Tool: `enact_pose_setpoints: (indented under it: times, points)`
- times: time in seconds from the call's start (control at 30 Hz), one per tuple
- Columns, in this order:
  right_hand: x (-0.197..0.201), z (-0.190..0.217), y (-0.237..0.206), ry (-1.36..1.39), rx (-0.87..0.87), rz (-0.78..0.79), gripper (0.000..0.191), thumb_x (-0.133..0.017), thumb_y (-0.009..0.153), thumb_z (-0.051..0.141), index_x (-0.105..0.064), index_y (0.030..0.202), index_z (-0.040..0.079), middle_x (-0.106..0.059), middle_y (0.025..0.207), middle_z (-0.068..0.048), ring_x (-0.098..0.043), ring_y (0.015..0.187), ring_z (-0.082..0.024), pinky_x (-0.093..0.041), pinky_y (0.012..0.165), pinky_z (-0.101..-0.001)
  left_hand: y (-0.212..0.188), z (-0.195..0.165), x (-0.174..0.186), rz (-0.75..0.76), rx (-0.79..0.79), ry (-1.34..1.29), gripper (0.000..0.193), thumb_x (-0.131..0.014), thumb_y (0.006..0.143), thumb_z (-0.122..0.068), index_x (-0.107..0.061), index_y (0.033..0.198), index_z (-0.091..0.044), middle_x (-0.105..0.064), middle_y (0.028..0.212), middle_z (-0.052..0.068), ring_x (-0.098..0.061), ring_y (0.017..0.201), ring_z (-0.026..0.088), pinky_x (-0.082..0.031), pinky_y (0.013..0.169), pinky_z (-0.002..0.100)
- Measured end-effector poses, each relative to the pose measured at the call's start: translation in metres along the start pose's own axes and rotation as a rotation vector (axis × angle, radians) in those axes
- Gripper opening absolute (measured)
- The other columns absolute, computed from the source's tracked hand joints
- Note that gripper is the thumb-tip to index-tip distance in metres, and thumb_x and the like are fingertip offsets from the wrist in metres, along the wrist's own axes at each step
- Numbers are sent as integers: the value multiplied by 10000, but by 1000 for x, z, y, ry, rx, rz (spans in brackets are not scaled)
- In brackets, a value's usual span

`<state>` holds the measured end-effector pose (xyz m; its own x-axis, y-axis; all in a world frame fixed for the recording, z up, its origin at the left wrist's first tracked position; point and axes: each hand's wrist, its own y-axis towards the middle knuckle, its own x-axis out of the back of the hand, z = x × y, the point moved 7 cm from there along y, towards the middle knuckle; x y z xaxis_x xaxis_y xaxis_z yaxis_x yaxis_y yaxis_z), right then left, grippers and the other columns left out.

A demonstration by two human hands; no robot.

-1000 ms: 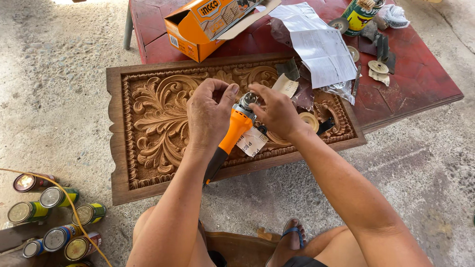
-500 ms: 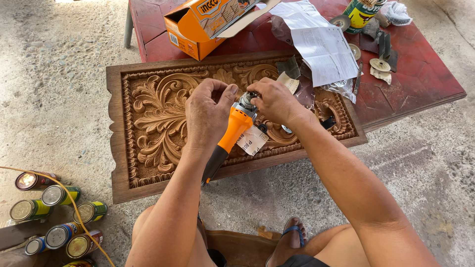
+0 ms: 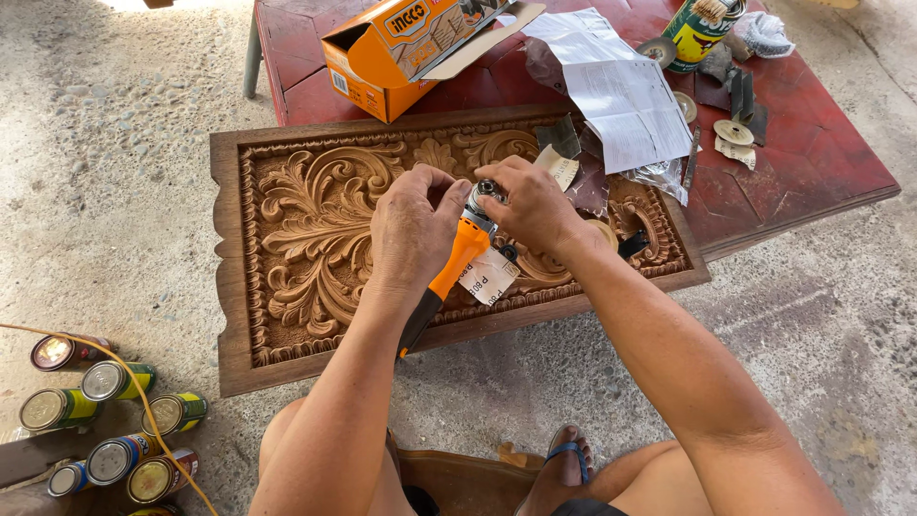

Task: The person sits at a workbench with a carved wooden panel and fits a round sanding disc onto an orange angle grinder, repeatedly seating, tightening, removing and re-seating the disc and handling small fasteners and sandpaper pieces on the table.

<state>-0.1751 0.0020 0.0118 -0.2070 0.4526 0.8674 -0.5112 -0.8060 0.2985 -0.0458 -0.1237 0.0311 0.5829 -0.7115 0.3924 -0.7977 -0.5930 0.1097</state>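
- The orange angle grinder [image 3: 457, 269] sits between both hands, held up over the carved wooden panel [image 3: 306, 220], which lies across the red surface [image 3: 821, 143] and juts toward the near side.
- Its long axis runs diagonally — dark handle end near and left, metal head far and right, tilted upward.
- The left hand [image 3: 413, 234] is curled around the orange body just below the head, fingers closed on it from the left, wrist bent down.
- The right hand [image 3: 533, 203] covers the head from the right, fingertips pressed together on the metal top; what they pinch there is hidden.
- Both hands touch the tool, so neither is nearer; the right one is at the working end, the left steadies the body.
- A white paper tag [image 3: 487, 277] hangs from the tool below the right hand.
- On the far part of the surface lie an open orange cardboard box [image 3: 401, 48], a sheet of white paper [image 3: 626, 100], a green tin [image 3: 695, 33] and round discs [image 3: 734, 132].
- On the floor at near left stand several paint cans [image 3: 115, 420], with a yellow cord [image 3: 143, 401] curving past them.
- A sandalled foot [image 3: 564, 468] shows at the near edge — between the forearms.
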Motion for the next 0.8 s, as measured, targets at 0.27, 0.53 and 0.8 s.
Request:
enact_pose_setpoints:
  times: [0.27, 0.53, 0.8]
  points:
    - [3, -4, -7, 208, 54, -84, 244, -644, 1013, 112, -687, 1241, 34, -710, 1165, -132, -721, 983, -199, -635, 832, -280, 3, -2, -6, 4, -57, 32, 261, -700, 949, -330, -727, 968, -71, -738, 901, 64, -718, 820, 193, -562, 761, 371]
    - [-15, -56, 6, 674, -461, 117, 287, -686, 972, 119, -705, 1234, 2, -740, 901, -61, -709, 763, -82, -633, 710, -245, 6, -4, -14, -9, -97, 64, 261, -708, 947, -321, -727, 968, -61, -734, 913, 81, -712, 835, 215, -548, 779, 385]
    - [-23, -55, 9, 561, -437, 239, 328, -673, 895, 40, -713, 1221, 46, -769, 977, -64, -725, 822, -115, -610, 720, -264, 8, -7, -14, -4, -92, 82, 264, -711, 945, -326, -728, 966, -63, -732, 915, 86, -711, 838, 223, -543, 777, 392]
